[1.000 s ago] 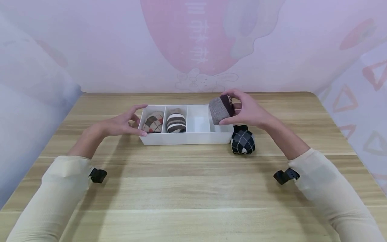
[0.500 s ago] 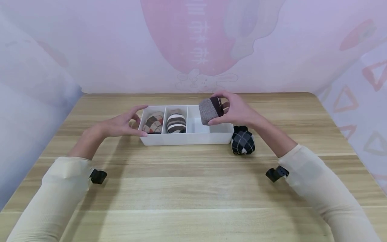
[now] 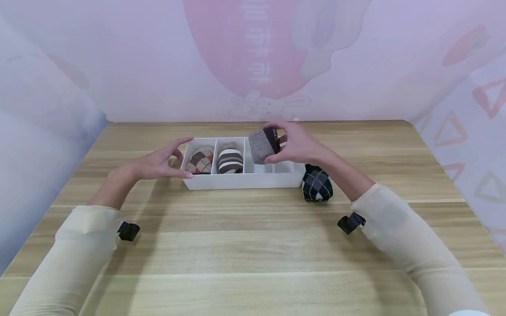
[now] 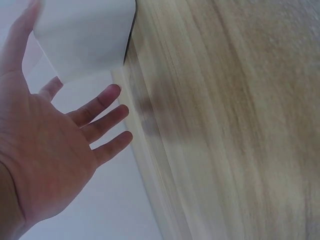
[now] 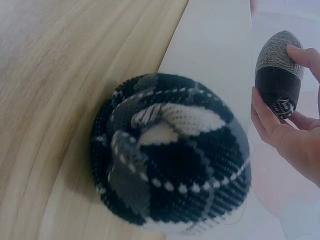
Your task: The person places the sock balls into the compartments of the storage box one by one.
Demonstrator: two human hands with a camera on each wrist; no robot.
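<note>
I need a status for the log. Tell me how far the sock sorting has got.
Done: an argyle roll and a striped roll sit in the tray's two left compartments. In hand: the right hand holds a grey-brown roll above the third compartment; the left hand touches the tray's left end. Left: a black argyle roll on the table.

Sleeves: long, cream, close-fitting knit, ending short of both wrists.
Left hand: bare, no rings.
Right hand: bare, no rings.
Wrist mounts: small black camera brackets under each cuff.
</note>
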